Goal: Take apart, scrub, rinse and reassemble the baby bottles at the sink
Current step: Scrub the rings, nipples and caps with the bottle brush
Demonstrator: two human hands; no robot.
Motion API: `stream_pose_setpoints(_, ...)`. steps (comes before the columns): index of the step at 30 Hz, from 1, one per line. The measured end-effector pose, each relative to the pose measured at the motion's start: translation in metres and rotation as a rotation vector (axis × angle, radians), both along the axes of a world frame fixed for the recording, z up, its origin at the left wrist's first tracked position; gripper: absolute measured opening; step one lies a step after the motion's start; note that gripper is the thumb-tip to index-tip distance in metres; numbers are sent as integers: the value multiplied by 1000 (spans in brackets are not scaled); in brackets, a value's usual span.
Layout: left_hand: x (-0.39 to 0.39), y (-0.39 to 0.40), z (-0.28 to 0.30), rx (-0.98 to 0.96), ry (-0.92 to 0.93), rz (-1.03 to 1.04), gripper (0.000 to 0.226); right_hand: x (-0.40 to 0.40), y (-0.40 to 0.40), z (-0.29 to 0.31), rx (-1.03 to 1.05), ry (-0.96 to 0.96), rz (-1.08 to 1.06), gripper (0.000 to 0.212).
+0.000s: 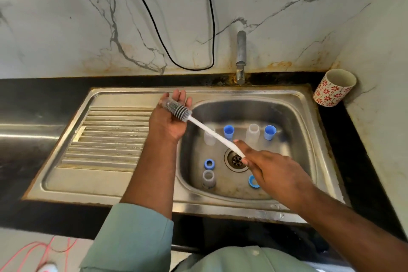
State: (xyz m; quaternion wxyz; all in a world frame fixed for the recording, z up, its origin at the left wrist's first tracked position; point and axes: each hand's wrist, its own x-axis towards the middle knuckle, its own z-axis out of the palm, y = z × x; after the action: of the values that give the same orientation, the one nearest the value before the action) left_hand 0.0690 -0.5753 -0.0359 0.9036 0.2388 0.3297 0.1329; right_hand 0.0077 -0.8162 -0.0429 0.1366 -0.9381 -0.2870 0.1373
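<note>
Right hand (268, 169) grips bottle brush (199, 122); bristles across open left hand (169, 117).

Right hand (273, 170) grips brush (198, 123); bristles rest on left palm (170, 117).

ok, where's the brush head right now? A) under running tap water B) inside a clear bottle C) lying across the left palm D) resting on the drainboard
C: the bristled brush head lies across the open palm of the left hand, held above the sink, while the right hand grips the white handle.
</note>
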Motion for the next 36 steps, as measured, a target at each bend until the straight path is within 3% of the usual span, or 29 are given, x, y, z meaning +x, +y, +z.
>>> stream_pose_setpoints(4,-1,14,-1,70,-20,-5,21,-2,34,4,-25,22,-67,49)
stream_pose_setpoints(8,8,46,1,-41,-141,-7,33,-19,55,3,24,99,-83,46)
stream_pose_setpoints(12,11,29,-5,139,-19,-80,32,-7,71,-4,110,98,-236,46)
stream_pose_setpoints(16,18,46,0,-10,-89,-84,27,-26,77,-8,105,126,-195,48)
stream_pose_setpoints(20,17,18,-8,154,43,-133,34,2,79,-3,93,87,-274,41)
stream_pose_setpoints(24,38,37,-9,-77,89,-72,26,-5,87,-3,21,135,-226,44)
stream_pose_setpoints(27,40,14,-12,-13,63,-149,23,15,91,-5,91,144,-323,42)
stream_pose_setpoints(32,58,33,-13,-151,70,-79,28,5,91,-3,18,173,-237,45)
stream_pose_setpoints(36,49,5,-20,-71,87,-192,31,30,92,-10,74,143,-329,41)
